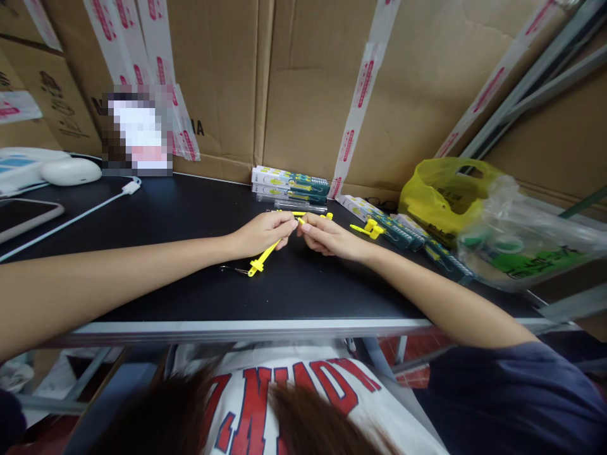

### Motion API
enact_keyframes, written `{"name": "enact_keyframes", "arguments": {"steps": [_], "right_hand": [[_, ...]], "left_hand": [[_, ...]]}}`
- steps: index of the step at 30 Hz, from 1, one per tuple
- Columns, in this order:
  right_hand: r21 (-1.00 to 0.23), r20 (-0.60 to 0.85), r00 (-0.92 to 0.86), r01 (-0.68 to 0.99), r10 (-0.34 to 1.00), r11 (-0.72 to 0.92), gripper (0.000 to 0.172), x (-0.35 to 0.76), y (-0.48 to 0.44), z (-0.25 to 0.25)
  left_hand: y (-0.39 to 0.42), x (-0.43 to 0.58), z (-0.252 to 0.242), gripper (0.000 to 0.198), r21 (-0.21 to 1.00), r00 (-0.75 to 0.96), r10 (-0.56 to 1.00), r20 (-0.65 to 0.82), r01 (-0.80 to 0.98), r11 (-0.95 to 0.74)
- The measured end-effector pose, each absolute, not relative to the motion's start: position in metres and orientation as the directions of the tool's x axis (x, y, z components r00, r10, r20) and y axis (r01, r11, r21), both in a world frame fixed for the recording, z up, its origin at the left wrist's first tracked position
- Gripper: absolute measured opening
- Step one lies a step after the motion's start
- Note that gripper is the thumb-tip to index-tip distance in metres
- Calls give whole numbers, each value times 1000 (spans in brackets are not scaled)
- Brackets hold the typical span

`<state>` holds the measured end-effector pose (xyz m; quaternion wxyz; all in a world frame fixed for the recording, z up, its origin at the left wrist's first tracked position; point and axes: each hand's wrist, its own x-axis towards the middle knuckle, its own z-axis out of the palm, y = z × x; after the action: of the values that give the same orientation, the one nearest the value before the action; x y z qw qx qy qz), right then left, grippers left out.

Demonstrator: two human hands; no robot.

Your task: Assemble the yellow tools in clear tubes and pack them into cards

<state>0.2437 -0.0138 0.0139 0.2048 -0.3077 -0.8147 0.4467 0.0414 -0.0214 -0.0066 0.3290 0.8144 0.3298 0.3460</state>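
Note:
Over the middle of the black table, both hands meet with their fingertips close together. My left hand (268, 232) is closed around a slim yellow plastic tool (263, 259), which slants down toward me and ends in a crosspiece with a thin metal wire. My right hand (327, 236) is closed in a pinch at a small yellow tip (301, 221) between the two hands. Whether that tip belongs to the same tool is hidden by the fingers. Just behind the hands lies another yellow piece (327, 216), partly covered.
Printed boxes (290, 183) are stacked at the back, and more boxes (379, 218) lie to the right beside a yellow plastic part (372, 229). A yellow bag (441, 196) and a clear bag (526, 234) stand at right. A phone (28, 215) and white cable (71, 224) are at left.

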Motion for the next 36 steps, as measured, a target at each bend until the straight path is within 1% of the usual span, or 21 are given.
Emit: {"name": "enact_keyframes", "arguments": {"steps": [10, 18, 23, 29, 32, 36], "right_hand": [[-861, 61, -738, 302, 672, 410, 36, 243, -13, 13], [-825, 79, -720, 341, 689, 451, 32, 243, -13, 13], [-821, 88, -723, 336, 685, 461, 33, 243, -13, 13], [-806, 132, -733, 312, 667, 503, 34, 243, -13, 12], [-848, 83, -735, 302, 673, 435, 34, 244, -12, 12], [-931, -51, -769, 268, 638, 249, 29, 246, -10, 13]], "left_hand": [[-21, 41, -6, 29, 754, 550, 760, 346, 319, -574], [-22, 42, -6, 31, 739, 538, 767, 349, 346, -579], [-24, 43, -4, 30, 730, 519, 778, 354, 367, -576], [-24, 43, -5, 29, 684, 504, 771, 389, 403, -608], [-23, 42, -5, 29, 678, 511, 770, 383, 411, -609], [-24, 42, -4, 28, 711, 527, 776, 347, 391, -584]]}}
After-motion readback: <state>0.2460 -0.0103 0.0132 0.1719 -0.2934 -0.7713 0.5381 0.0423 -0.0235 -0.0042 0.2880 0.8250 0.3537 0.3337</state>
